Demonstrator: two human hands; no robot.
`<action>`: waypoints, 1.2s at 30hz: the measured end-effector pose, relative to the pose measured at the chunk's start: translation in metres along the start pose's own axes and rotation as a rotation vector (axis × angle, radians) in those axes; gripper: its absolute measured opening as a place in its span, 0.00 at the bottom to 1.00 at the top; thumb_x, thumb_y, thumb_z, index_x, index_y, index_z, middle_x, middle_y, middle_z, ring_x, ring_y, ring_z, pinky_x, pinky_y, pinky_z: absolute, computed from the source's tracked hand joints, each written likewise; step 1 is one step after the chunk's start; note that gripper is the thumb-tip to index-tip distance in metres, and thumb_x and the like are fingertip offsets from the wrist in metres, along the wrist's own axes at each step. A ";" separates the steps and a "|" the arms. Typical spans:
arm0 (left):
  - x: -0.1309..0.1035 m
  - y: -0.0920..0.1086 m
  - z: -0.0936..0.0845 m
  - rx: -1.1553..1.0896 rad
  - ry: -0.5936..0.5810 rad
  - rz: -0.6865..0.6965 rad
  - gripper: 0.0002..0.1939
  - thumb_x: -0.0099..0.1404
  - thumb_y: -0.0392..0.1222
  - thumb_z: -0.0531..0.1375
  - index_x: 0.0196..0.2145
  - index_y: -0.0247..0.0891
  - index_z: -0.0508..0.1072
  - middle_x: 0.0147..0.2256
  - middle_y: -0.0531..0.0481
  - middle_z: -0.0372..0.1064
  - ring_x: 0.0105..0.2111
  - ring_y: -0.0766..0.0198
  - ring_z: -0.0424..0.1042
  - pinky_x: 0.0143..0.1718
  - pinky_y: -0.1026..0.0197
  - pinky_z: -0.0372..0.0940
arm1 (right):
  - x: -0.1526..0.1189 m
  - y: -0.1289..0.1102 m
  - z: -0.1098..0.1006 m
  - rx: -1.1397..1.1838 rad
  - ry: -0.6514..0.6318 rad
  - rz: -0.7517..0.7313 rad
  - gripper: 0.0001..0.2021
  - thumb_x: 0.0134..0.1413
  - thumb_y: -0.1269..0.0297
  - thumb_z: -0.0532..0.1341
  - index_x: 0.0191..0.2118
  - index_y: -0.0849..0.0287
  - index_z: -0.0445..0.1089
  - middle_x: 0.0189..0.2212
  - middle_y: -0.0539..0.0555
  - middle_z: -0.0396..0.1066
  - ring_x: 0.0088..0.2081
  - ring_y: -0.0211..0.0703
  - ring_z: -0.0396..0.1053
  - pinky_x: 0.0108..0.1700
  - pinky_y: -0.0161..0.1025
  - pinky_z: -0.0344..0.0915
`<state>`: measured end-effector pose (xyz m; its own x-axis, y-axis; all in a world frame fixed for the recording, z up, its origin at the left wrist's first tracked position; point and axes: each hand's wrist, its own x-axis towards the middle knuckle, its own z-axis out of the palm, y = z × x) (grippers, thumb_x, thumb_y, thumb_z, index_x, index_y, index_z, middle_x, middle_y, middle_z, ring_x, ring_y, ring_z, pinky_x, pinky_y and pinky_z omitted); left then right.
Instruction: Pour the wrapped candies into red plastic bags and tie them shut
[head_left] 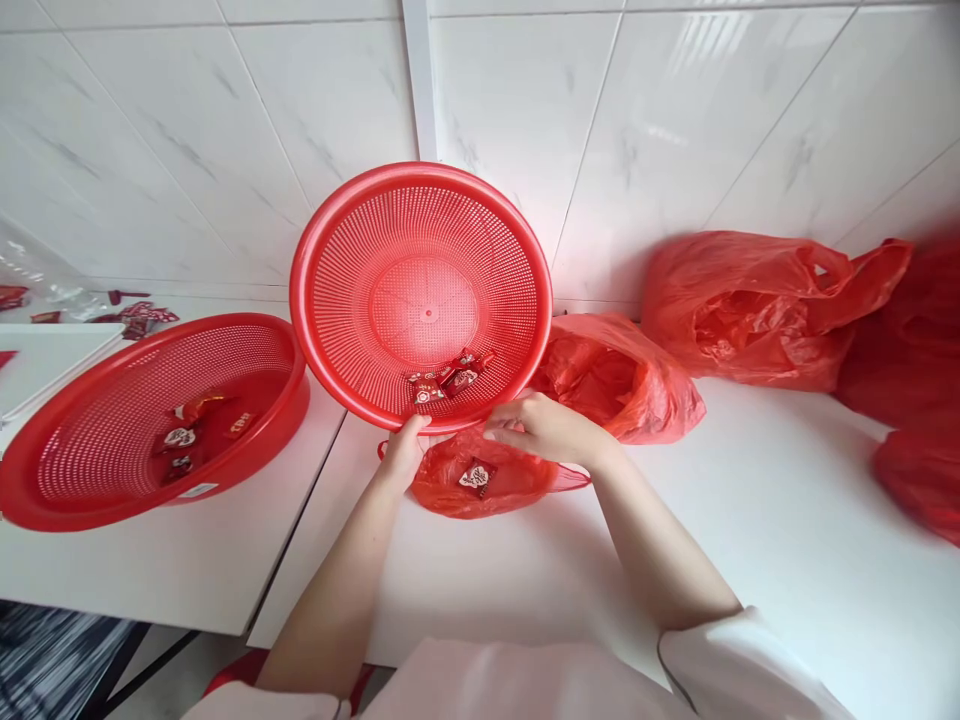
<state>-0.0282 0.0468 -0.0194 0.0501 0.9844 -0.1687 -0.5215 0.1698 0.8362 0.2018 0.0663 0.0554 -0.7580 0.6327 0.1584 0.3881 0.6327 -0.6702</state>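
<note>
A red perforated plastic basket (427, 225) is tilted up on its side, its inside facing me. Several red-wrapped candies (450, 378) lie against its lower wall. My left hand (405, 452) grips the basket's lower left rim, thumb on top. Bent fingers of my right hand (529, 425) hover by the lower right rim, a little apart, with nothing visible between them. Just under the basket, a small red plastic bag (450, 497) sits with its mouth spread, a wrapped candy (478, 478) inside. Whether my right fingers touch the bag is unclear.
Another red basket (259, 455) with several wrapped candies stands tilted at left. More red plastic bags (750, 310) line the right side by the tiled wall (525, 90). A seam divides the white tables (600, 590). Loose packets (146, 315) lie at back left.
</note>
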 end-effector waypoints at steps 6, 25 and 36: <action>-0.009 -0.012 0.010 0.030 -0.045 -0.098 0.14 0.58 0.38 0.58 0.41 0.34 0.76 0.40 0.42 0.76 0.49 0.46 0.71 0.50 0.45 0.66 | 0.015 0.003 0.023 -0.116 0.264 -0.042 0.16 0.64 0.64 0.52 0.54 0.57 0.66 0.51 0.58 0.69 0.52 0.47 0.68 0.52 0.45 0.65; -0.001 -0.002 0.002 -0.031 -0.019 -0.102 0.12 0.57 0.39 0.56 0.35 0.32 0.77 0.38 0.42 0.77 0.48 0.47 0.72 0.53 0.44 0.65 | 0.019 0.018 0.020 0.691 0.371 0.182 0.15 0.50 0.53 0.65 0.35 0.61 0.75 0.33 0.53 0.76 0.37 0.44 0.74 0.43 0.43 0.71; 0.001 -0.002 -0.004 -0.024 -0.011 -0.048 0.09 0.57 0.38 0.58 0.32 0.32 0.76 0.39 0.41 0.76 0.48 0.47 0.72 0.53 0.43 0.65 | 0.016 0.025 0.018 0.927 0.361 0.283 0.14 0.46 0.53 0.68 0.33 0.59 0.76 0.33 0.52 0.77 0.35 0.40 0.74 0.37 0.37 0.74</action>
<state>-0.0305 0.0477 -0.0236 0.0848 0.9757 -0.2022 -0.5385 0.2156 0.8146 0.1893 0.0840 0.0283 -0.4403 0.8978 0.0135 -0.1439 -0.0557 -0.9880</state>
